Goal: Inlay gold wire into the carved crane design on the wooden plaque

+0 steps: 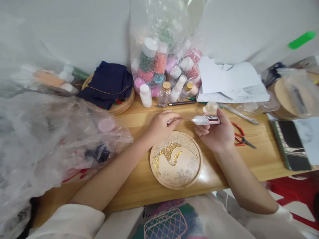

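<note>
In my right hand (pixel 216 132) lies a tube of glue (pixel 206 119) marked with a black label, its narrow tip pointing left. Across from that tip is my left hand (pixel 164 124), its thumb and fingers drawn together. A small whitish bit shows between them, too little to name. Below both hands, a round wooden plaque (pixel 175 181) rests on the table, drawn with a crane and waves. Gold outlines cover part of the crane's body, neck and wing; the other lines are thin and dark.
Red-handled pliers (pixel 240 134) lie right of my right hand. Small bottles (pixel 164 94) and a bag of coloured jars (pixel 159 63) stand behind. Crumpled plastic (pixel 50 142) covers the left side; papers (pixel 229 81) and a phone (pixel 290 144) are at right.
</note>
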A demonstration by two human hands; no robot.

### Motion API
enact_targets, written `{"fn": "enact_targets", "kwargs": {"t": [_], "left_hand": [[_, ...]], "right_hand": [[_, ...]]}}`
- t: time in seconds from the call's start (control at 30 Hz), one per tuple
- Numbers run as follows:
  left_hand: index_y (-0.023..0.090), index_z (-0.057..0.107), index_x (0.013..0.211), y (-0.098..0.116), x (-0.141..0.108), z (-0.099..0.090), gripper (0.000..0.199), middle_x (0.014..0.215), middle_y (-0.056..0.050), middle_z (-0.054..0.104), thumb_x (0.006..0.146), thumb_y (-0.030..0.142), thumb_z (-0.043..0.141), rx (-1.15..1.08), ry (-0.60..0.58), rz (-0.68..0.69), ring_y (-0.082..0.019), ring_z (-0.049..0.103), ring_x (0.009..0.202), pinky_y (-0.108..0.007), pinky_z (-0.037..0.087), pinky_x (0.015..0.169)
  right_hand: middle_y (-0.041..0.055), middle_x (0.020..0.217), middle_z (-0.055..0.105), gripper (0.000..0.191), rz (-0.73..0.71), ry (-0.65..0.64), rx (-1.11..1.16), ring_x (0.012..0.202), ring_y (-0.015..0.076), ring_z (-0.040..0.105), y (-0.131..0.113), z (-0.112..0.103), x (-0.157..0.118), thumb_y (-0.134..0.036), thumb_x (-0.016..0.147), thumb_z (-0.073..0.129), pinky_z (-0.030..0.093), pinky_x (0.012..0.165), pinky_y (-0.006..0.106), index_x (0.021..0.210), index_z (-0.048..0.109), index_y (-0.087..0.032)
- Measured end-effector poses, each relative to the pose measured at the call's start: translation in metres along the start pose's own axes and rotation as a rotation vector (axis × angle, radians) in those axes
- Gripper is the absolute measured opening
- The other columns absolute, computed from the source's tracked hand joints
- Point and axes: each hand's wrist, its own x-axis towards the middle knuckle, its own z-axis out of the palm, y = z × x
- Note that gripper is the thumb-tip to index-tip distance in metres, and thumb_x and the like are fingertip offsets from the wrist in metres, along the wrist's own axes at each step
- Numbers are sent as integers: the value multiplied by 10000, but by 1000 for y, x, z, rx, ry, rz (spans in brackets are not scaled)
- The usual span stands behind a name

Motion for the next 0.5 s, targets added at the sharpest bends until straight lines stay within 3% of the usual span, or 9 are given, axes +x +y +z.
{"fn": "enact_targets", "kwargs": {"t": [0.17,0.27,0.5], "left_hand": [[206,664,1192,1,-4,1,315,748,29,646,894,116,616,59,4,-17,-125,590,672,-265,473,664],[199,582,1295,3,-5,0,422,760,27,620,885,102,591,87,-3,-16,-135,584,681,-278,451,658],[202,569,1250,0,-5,1,390,897,-12,665,870,129,618,32,18,-3,-131,595,735,-281,462,687]], "right_hand": [[-46,396,466,444,-28,55,2,353,88,417,3,3,0,-616,805,633,323,370,215,638,668,-206],[-31,414,503,461,-18,83,2,373,89,456,7,3,0,-633,773,664,349,377,211,657,700,-188],[-27,450,530,508,60,90,58,414,82,492,5,1,1,-663,832,604,397,412,197,682,686,-184]]}}
